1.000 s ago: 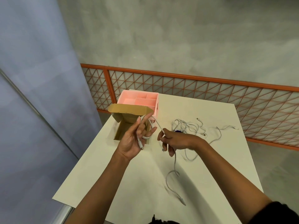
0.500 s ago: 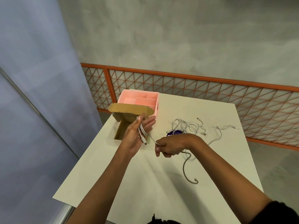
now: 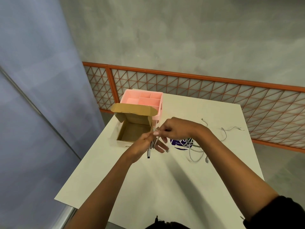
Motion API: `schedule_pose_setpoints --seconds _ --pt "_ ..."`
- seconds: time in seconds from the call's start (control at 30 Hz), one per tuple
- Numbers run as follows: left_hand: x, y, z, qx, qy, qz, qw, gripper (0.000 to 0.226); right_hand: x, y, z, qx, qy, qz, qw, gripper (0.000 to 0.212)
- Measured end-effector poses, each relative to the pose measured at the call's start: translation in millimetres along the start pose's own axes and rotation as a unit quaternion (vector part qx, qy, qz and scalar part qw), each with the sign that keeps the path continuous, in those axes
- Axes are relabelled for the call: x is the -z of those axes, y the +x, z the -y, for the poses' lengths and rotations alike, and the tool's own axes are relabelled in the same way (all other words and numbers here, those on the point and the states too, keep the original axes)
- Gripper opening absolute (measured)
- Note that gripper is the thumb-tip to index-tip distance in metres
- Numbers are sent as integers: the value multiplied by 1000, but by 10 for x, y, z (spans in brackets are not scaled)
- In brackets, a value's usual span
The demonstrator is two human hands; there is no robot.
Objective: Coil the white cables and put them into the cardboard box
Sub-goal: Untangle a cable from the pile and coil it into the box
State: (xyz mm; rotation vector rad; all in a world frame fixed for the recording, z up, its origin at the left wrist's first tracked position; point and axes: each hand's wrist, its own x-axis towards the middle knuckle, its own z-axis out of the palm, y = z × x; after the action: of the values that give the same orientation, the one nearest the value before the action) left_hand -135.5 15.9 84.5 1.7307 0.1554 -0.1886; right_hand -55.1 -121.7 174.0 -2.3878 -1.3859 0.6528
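Note:
An open cardboard box [image 3: 132, 133] stands at the table's left edge, its lid flap raised behind it. Just right of the box my left hand [image 3: 145, 146] holds a white cable [image 3: 152, 143] folded into several loops, a plug end hanging below the palm. My right hand [image 3: 175, 129] is above it and pinches the top of the same cable bundle. A tangle of other white cables [image 3: 196, 151] lies on the table to the right, partly hidden by my right forearm.
A pink divided organiser tray [image 3: 145, 100] stands behind the box. A purple round sticker [image 3: 179, 143] lies under the loose cables. The cream table [image 3: 165, 187] ends at the left near the box. An orange lattice railing [image 3: 198, 86] runs behind.
My right hand rose from the table up to my left hand's fingertips. The cable's trailing length has been drawn up into the loops in my left hand.

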Motion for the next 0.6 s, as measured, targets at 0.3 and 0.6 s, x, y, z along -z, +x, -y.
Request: schedule_pose_setpoints --seconds 0.3,0.6 --pt "37 -75 -45 -14 -301 116 946 48 45 52 -150 -20 224 -106 969 28" --pt "76 -134 -101 -69 -503 294 810 32 -79 -9 -126 24 319 -66 945 41"
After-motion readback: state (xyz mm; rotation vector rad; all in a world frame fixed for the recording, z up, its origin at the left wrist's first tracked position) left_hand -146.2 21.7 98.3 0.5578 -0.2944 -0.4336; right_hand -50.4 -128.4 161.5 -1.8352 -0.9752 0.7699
